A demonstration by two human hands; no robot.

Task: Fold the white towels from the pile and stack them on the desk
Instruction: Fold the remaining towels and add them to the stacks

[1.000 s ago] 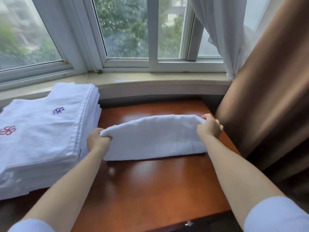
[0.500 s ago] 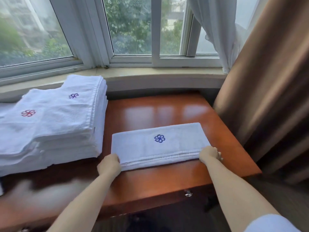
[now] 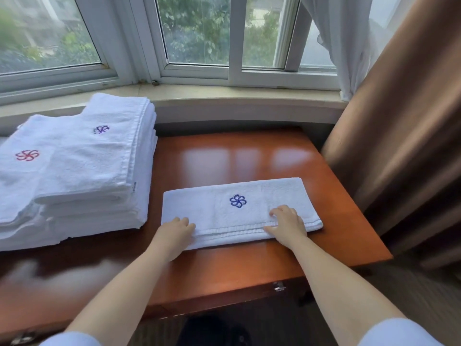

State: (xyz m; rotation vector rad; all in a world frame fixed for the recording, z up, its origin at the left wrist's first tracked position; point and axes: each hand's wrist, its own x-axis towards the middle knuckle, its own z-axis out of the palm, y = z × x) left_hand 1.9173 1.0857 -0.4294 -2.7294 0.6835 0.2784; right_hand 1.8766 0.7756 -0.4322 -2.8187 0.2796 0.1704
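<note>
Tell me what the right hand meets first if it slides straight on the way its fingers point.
The right hand points up-left across the folded towel; the blue flower emblem comes first, probably.

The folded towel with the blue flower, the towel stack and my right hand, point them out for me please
folded towel (image 3: 217, 207), head view, on its flat top left of the blue flower.
towel stack (image 3: 82, 166), head view, on the top towel's upper face.
right hand (image 3: 287, 224), head view, on the back of the hand.
</note>
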